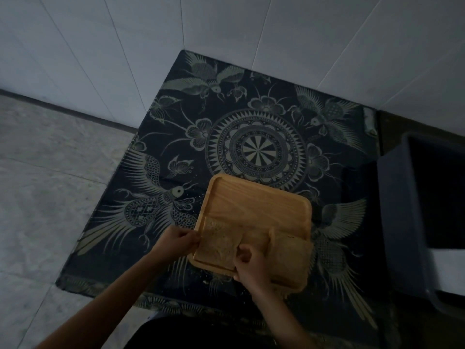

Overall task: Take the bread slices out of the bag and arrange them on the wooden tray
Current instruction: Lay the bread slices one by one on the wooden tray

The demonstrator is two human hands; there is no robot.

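A square wooden tray lies on a dark patterned cloth, its far half bare. A bread slice lies flat in the tray's near left corner. My left hand pinches that slice's left edge at the tray rim. My right hand holds the slice's right edge. A second bread slice lies in the tray's near right corner, just right of my right hand. No bag shows in this view.
The dark cloth with bird and mandala print covers a low table set into a white tiled corner. A dark plastic bin stands to the right. Crumbs lie on the cloth near the tray. Grey floor tiles lie to the left.
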